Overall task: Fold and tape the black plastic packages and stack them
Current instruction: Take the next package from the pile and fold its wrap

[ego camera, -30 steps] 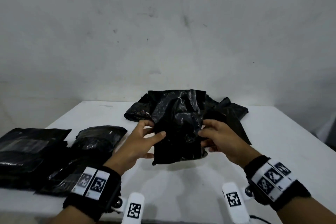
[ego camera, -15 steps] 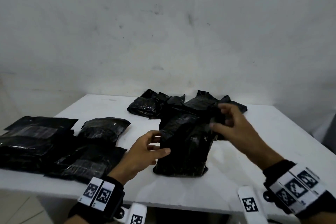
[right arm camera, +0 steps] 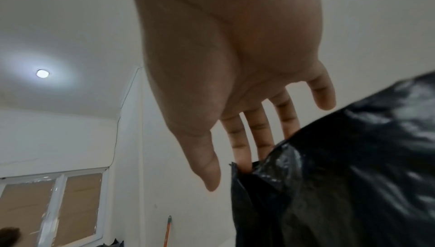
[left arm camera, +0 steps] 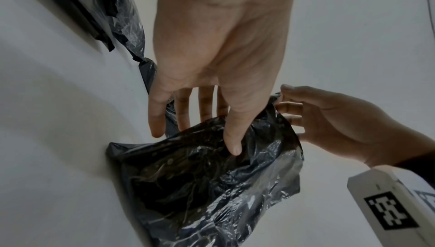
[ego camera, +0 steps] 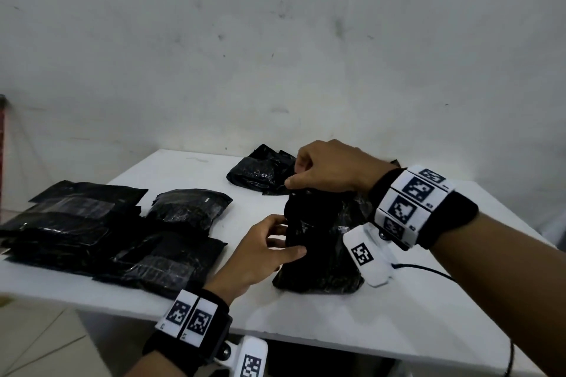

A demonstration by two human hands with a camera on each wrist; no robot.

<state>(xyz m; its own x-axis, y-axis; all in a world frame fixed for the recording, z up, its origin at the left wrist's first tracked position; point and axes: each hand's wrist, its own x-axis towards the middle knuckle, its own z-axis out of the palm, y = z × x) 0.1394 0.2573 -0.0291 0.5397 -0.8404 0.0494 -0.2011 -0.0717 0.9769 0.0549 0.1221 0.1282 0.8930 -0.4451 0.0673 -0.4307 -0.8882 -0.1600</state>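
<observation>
One black plastic package (ego camera: 318,254) stands upright on the white table (ego camera: 398,318), near its front edge. My left hand (ego camera: 291,239) grips its left side; in the left wrist view the left hand (left arm camera: 207,137) has its thumb on the front of the package (left arm camera: 212,186) and its fingers behind. My right hand (ego camera: 294,182) reaches over from the right and pinches the top edge. The left wrist view shows the right hand (left arm camera: 284,100) with that edge between thumb and fingers. In the right wrist view the right hand (right arm camera: 228,174) has fingers behind the plastic (right arm camera: 341,176).
A stack of flat taped packages (ego camera: 73,223) lies at the table's left, with two more (ego camera: 190,208) (ego camera: 165,260) beside it. A loose heap of black bags (ego camera: 260,171) sits at the back. A black cable (ego camera: 428,269) runs along the right side.
The package went from held in front of me to standing on the table. My right hand moved from its right side up onto its top edge. The left hand stayed on its left side.
</observation>
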